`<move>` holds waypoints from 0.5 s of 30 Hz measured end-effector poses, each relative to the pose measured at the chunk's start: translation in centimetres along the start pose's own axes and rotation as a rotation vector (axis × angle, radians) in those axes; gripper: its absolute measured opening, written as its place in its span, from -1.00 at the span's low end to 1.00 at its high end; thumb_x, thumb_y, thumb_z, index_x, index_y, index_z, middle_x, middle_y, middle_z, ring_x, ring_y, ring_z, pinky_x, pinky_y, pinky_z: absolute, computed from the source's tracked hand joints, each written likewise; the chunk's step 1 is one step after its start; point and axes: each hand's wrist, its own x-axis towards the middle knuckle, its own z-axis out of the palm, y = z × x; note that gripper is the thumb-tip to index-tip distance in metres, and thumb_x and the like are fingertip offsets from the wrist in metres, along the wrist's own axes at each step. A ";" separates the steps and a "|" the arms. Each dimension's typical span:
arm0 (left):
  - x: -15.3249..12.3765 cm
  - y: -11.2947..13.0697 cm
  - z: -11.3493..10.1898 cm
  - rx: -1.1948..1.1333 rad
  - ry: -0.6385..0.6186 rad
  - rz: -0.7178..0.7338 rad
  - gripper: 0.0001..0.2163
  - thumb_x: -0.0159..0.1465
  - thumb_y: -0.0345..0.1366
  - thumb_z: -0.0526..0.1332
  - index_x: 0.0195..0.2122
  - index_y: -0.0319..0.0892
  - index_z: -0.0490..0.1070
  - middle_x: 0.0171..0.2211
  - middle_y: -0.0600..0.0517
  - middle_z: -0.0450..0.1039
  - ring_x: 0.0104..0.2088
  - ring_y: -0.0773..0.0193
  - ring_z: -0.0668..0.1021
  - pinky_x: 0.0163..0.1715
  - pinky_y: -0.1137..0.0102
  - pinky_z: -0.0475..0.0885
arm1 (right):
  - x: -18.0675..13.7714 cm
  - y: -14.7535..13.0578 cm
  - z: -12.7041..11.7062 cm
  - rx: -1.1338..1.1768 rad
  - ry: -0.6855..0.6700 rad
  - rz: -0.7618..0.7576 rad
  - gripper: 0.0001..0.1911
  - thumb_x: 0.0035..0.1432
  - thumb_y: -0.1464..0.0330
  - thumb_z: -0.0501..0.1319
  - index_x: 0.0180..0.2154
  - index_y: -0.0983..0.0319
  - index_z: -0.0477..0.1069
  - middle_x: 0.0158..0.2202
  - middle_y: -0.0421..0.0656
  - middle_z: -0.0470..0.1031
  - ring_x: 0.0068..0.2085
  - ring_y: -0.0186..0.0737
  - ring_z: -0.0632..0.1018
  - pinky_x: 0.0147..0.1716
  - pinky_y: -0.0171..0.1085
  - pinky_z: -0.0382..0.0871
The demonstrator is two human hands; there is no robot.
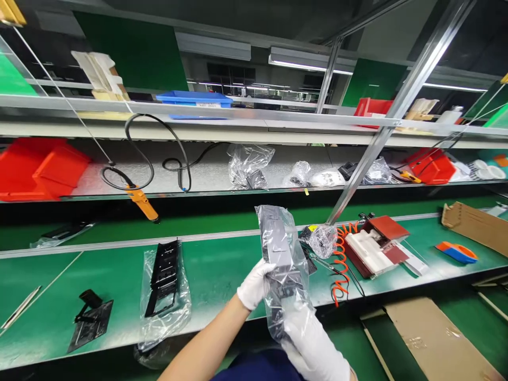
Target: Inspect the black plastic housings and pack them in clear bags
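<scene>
- You appeared to be in a handling step, with the bagged part (278, 246) held up over the near edge of the desk (222, 264), left of the coiled orange hose (340, 259).
- Your left hand (256, 284) had its gloved fingers grasping the part's left side through the film, about midway along.
- Your right hand (315, 341), also gloved, was at the lower end; film seemed to cover its fingers, so whether they were clenched or only supporting could not be told.
- In my judgement, the next move called for a steady left grip and control of the loose film at the lower end.
- The part looked long, dark grey and panel-like, smooth toward the far end and more broken up lower down; its clear wrapping was glossy, wrinkled and loose.
- Farther left of the hose, a black slotted part (163, 272) lay on clear plastic (171, 321).
</scene>
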 end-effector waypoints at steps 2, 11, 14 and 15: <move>0.2 -0.7 0.6 0.051 -0.016 0.015 -0.49 0.00 -0.50 0.39 0.03 -0.20 0.50 -0.09 -0.05 0.64 -0.14 0.13 0.66 -0.08 0.30 0.53 | -2.5 0.2 -1.3 -0.059 0.137 0.111 -0.61 0.17 0.51 0.19 0.04 0.21 0.42 -0.12 -0.07 0.64 -0.04 -0.13 0.64 0.01 -0.19 0.59; 1.9 -8.1 9.1 0.183 -0.073 0.037 -0.51 -0.04 -0.41 0.46 -0.02 -0.19 0.51 -0.03 -0.08 0.61 -0.09 0.10 0.63 -0.06 0.27 0.52 | -12.2 6.2 -4.4 -0.385 0.167 0.294 -0.61 0.13 0.55 0.21 -0.14 -0.03 0.58 -0.17 -0.19 0.68 -0.12 -0.02 0.68 -0.11 0.05 0.65; 3.3 -12.6 12.7 0.186 -0.096 0.051 -0.52 -0.05 -0.40 0.48 -0.06 -0.17 0.49 -0.05 -0.05 0.61 -0.10 0.12 0.62 -0.05 0.26 0.51 | -18.8 7.3 -7.6 -0.324 0.116 0.517 -0.63 0.17 0.53 0.18 -0.20 -0.06 0.60 -0.17 -0.20 0.68 -0.13 -0.06 0.68 -0.13 0.00 0.67; 3.9 -14.2 13.9 0.179 -0.085 0.066 -0.54 -0.07 -0.39 0.49 -0.10 -0.17 0.50 -0.09 -0.03 0.61 -0.13 0.15 0.62 -0.07 0.29 0.51 | -21.4 7.3 -9.1 -0.327 0.100 0.595 -0.62 0.17 0.53 0.17 -0.21 -0.06 0.61 -0.17 -0.20 0.68 -0.11 -0.04 0.68 -0.13 0.01 0.67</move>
